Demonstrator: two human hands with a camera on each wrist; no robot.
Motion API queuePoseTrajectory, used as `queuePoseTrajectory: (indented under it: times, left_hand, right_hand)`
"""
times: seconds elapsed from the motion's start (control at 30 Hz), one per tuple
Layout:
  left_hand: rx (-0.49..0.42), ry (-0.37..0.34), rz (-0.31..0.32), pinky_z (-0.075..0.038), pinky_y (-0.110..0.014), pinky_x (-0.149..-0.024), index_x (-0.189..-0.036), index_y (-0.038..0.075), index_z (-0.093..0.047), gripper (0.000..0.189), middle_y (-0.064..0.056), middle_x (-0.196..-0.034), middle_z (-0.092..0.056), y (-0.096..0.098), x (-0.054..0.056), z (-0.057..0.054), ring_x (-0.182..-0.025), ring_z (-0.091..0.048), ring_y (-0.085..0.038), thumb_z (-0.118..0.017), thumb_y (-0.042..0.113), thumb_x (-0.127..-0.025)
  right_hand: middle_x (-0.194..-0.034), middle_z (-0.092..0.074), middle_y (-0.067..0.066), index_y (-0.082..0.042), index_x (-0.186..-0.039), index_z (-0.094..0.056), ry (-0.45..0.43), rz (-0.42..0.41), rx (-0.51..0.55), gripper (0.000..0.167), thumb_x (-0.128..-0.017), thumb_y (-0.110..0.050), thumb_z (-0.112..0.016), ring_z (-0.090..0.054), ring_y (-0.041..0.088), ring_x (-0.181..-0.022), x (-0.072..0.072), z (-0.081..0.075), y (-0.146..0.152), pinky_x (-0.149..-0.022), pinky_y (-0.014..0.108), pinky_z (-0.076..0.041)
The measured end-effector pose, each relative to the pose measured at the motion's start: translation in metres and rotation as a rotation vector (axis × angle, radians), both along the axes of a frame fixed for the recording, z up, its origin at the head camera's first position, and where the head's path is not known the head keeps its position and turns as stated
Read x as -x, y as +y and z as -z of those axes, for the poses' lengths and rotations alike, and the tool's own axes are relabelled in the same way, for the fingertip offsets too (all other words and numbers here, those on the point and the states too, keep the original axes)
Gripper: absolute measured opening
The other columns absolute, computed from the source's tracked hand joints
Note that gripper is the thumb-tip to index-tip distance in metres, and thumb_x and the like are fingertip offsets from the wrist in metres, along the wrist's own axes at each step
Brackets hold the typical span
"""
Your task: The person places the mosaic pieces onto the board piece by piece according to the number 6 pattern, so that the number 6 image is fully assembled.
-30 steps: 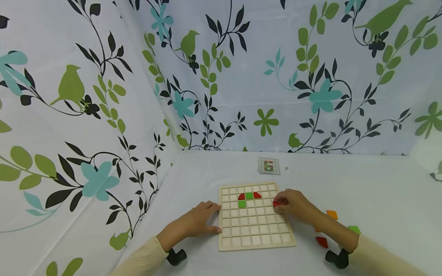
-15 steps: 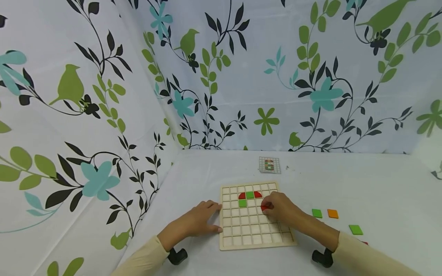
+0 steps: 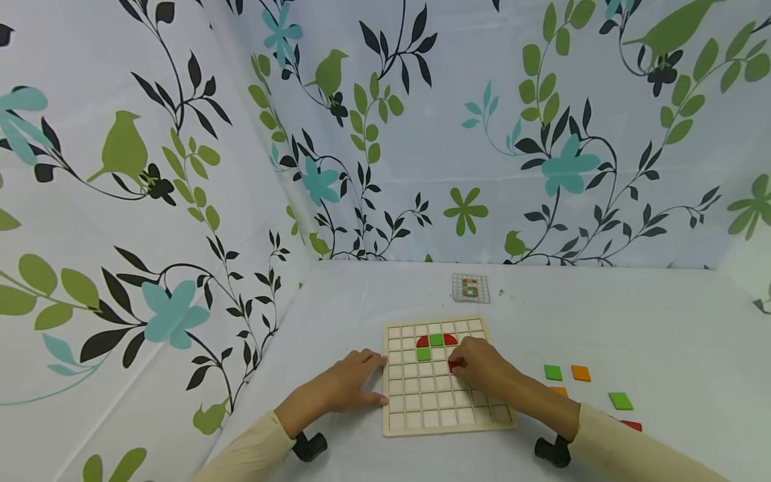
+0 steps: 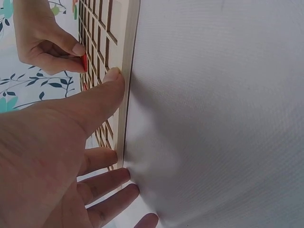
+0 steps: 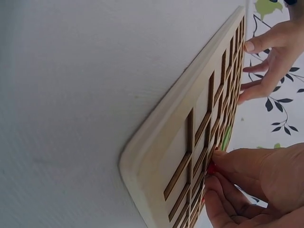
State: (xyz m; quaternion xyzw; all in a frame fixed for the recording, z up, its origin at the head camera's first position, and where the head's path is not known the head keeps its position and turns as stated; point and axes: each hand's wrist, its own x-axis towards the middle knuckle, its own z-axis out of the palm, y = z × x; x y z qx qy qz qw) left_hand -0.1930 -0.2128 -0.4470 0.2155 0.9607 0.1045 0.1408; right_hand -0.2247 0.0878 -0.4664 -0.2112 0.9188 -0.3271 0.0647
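A square wooden grid board (image 3: 421, 422) lies on the white cloth. Near its far side, a green square tile (image 3: 436, 340) sits between two red rounded tiles, one on the left (image 3: 423, 341) and one on the right (image 3: 450, 339). Another green tile (image 3: 424, 354) fills the cell below the left red one. Over the board, my right hand (image 3: 482, 365) pinches a red tile (image 4: 85, 61) between thumb and fingers, down at the grid; the fingers partly cover it. My left hand (image 3: 346, 381) rests spread against the board's left edge, thumb and fingertips touching the frame.
Right of the board lie loose tiles: green (image 3: 552, 372), orange (image 3: 581, 373), a second orange one (image 3: 559, 390) partly behind the forearm, another green (image 3: 620, 401) and red (image 3: 631, 424) by the sleeve. Behind the board is a small gridded pattern card (image 3: 470, 288). Patterned cloth hangs behind.
My right hand has carried the red tile leftward from the board's right edge to the cells below the right red tile. The left hand stays at the board's left edge.
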Motion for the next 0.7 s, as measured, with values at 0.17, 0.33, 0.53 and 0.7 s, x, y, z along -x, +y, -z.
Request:
queuePoseTrajectory:
  times: [0.17, 0.33, 0.53, 0.7]
  left_hand:
    - [-0.003, 0.008, 0.007, -0.047, -0.051, -0.114, -0.157, 0.013, -0.049, 0.081, -0.007, -0.153, -0.052, 0.001, 0.001, -0.003, -0.139, -0.050, -0.028, -0.079, 0.052, -0.093]
    - [-0.015, -0.005, 0.001, -0.047, -0.051, -0.114, -0.156, 0.012, -0.049, 0.081, -0.007, -0.153, -0.053, 0.001, 0.001, -0.004, -0.139, -0.050, -0.029, -0.079, 0.051, -0.092]
    - [-0.010, -0.011, -0.010, -0.047, -0.050, -0.115, -0.157, 0.013, -0.049, 0.083, -0.007, -0.154, -0.052, -0.001, 0.002, 0.000, -0.140, -0.050, -0.029, -0.078, 0.054, -0.092]
    - [-0.022, -0.011, -0.002, -0.047, -0.051, -0.114, -0.157, 0.012, -0.049, 0.083, -0.008, -0.154, -0.052, 0.000, 0.001, 0.002, -0.139, -0.050, -0.030, -0.078, 0.054, -0.092]
  right_hand:
    - [-0.094, -0.067, -0.001, 0.001, -0.104, -0.082, 0.046, -0.042, -0.018, 0.014, -0.092, 0.003, -0.077, -0.057, 0.011, -0.087, 0.003, 0.001, 0.001, -0.076, 0.028, -0.056]
    - [-0.090, -0.068, -0.002, -0.003, -0.100, -0.082, 0.150, -0.128, -0.013, 0.013, -0.090, 0.003, -0.078, -0.053, 0.008, -0.080, 0.006, 0.004, 0.003, -0.071, 0.024, -0.053]
    - [-0.094, -0.066, 0.001, -0.002, -0.107, -0.079, 0.172, -0.148, 0.014, 0.017, -0.091, -0.001, -0.079, -0.059, 0.011, -0.085, 0.003, -0.001, 0.011, -0.076, 0.028, -0.056]
    - [-0.105, -0.069, 0.002, -0.004, -0.115, -0.076, 0.113, -0.067, 0.080, 0.020, -0.096, -0.007, -0.076, -0.064, 0.018, -0.097, -0.001, -0.015, 0.037, -0.086, 0.037, -0.060]
